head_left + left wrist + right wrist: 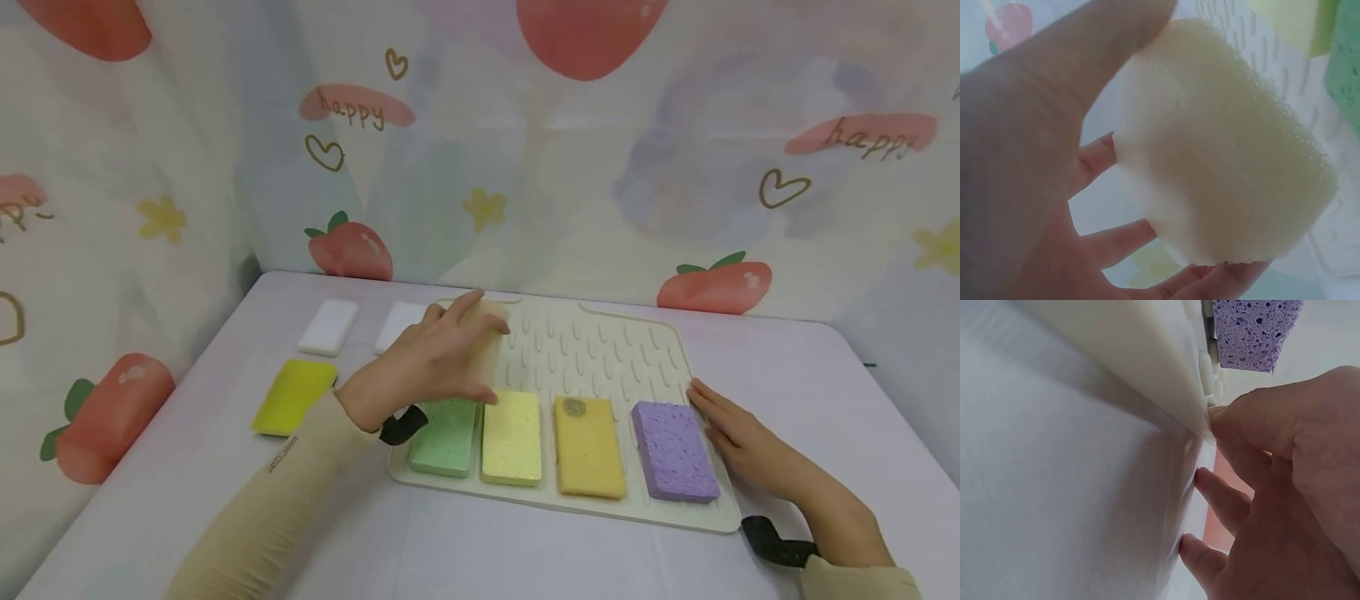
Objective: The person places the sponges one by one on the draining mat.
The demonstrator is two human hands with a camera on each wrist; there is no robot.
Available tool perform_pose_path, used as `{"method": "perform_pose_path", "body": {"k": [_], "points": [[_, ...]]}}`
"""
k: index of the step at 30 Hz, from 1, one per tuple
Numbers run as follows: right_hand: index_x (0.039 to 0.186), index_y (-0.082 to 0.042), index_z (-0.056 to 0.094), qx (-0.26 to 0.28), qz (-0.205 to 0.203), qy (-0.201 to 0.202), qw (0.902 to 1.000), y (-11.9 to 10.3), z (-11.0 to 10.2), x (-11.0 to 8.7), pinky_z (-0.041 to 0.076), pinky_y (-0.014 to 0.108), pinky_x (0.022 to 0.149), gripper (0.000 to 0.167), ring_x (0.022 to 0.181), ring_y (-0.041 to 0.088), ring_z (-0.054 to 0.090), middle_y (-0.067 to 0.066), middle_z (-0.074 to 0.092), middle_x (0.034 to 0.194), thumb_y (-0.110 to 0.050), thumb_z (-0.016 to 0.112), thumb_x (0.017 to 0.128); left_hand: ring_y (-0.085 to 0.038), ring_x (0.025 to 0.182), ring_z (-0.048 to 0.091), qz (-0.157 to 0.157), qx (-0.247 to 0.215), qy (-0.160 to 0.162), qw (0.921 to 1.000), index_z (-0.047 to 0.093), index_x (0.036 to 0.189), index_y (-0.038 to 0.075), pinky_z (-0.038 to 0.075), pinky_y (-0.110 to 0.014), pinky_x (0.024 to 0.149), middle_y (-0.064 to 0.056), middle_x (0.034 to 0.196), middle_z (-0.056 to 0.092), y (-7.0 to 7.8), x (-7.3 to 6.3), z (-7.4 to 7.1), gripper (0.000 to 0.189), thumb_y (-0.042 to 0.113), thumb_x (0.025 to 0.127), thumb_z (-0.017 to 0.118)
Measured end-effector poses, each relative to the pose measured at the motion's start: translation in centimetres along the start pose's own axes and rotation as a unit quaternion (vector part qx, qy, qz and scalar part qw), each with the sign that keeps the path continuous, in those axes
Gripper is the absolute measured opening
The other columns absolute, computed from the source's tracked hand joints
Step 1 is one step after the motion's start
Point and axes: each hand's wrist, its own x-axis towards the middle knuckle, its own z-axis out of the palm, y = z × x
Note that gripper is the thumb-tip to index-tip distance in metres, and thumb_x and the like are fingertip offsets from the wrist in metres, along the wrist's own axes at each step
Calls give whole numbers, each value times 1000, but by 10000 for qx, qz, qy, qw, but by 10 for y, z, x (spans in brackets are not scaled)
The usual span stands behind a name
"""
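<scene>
My left hand [427, 358] grips a cream, porous sponge [1222, 150] between thumb and fingers, standing on edge over the left part of a cream ribbed mat [570, 504]. Along the mat's front lie a green sponge [442, 442], a pale yellow sponge [512, 437], an orange-yellow sponge [589, 450] with a dark spot, and a purple sponge [675, 454]. My left forearm partly hides the green one. With fingers extended, my right hand [757, 442] touches the mat's right edge, beside the purple sponge. In the right wrist view its lower fingertips [1192, 545] rest on the tablecloth.
Left of the mat are a bright yellow sponge-like block [294, 398], a white block [328, 327] and another white block [397, 323], partly behind my left hand. A pale cloth covers the table [525, 558]. A printed curtain [525, 167] stands behind and at the left.
</scene>
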Motion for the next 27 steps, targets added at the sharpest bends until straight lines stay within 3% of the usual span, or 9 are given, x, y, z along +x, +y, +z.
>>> {"method": "perform_pose_path", "body": {"k": [3, 8, 11, 15, 17, 19, 21, 25, 27], "points": [[149, 11, 33, 51, 92, -78, 9999, -1, -1, 1, -3, -7, 101, 54, 131, -28, -7, 36, 32, 151, 7, 48, 97, -44, 118, 49, 90, 64, 155, 9998, 54, 129, 38, 55, -47, 74, -10, 161, 24, 3, 3, -1, 57, 44, 79, 79], [148, 12, 33, 63, 130, -106, 9998, -2, -1, 1, -3, -7, 101, 53, 130, -29, -7, 36, 33, 151, 6, 48, 97, -46, 125, 46, 264, 175, 229, 9992, 64, 123, 38, 52, -48, 82, -14, 158, 27, 8, 9, -1, 39, 29, 84, 68], [148, 11, 33, 95, 182, -127, 9997, -2, -1, 1, -3, -7, 101, 53, 135, -24, -6, 36, 32, 151, 5, 48, 98, -48, 124, 46, 193, 139, 98, 9997, 67, 120, 40, 53, -47, 77, -15, 160, 24, 12, 11, -1, 37, 25, 87, 63], [148, 12, 33, 152, 267, -165, 9994, -2, 0, 1, -3, -7, 101, 52, 150, -3, 2, 36, 31, 152, 4, 47, 99, -50, 123, 45, 119, 162, -40, 9998, 70, 118, 41, 53, -42, 67, -15, 162, 21, 16, 16, 0, 37, 20, 90, 58], [148, 12, 34, 126, 241, -138, 9995, -2, 0, 1, -3, -6, 102, 52, 150, -3, 2, 36, 32, 151, 5, 48, 98, -50, 125, 44, 148, 222, -77, 9996, 71, 116, 41, 53, -39, 65, -15, 162, 21, 18, 19, 1, 38, 18, 91, 55], [147, 13, 35, 90, 194, -100, 9997, -1, 0, 1, -3, -6, 102, 51, 145, -11, -1, 36, 33, 151, 6, 48, 98, -51, 127, 43, 197, 263, -145, 9994, 72, 116, 40, 51, -37, 62, -15, 163, 20, 19, 22, 2, 38, 17, 92, 53], [146, 13, 35, 81, 188, -98, 9997, -2, 0, 1, -3, -6, 102, 51, 147, -9, 0, 37, 33, 150, 6, 48, 98, -51, 128, 43, 259, 256, -219, 9991, 73, 115, 39, 50, -35, 61, -15, 164, 19, 21, 26, 2, 37, 16, 94, 53], [148, 13, 33, 162, 309, -214, 9992, -3, -1, 2, -3, -6, 101, 51, 154, 28, 13, 37, 31, 151, 5, 47, 99, -52, 130, 40, 441, 156, -349, 9983, 75, 115, 34, 49, -35, 61, -15, 166, 15, 27, 36, 2, 33, 16, 97, 55], [148, 13, 33, 182, 342, -241, 9990, -3, -1, 1, -3, -7, 101, 51, 153, 36, 16, 37, 31, 152, 4, 46, 99, -48, 138, 35, 540, 104, -407, 9977, 76, 114, 32, 48, -35, 63, -15, 166, 15, 31, 41, 3, 32, 14, 97, 55]]}}
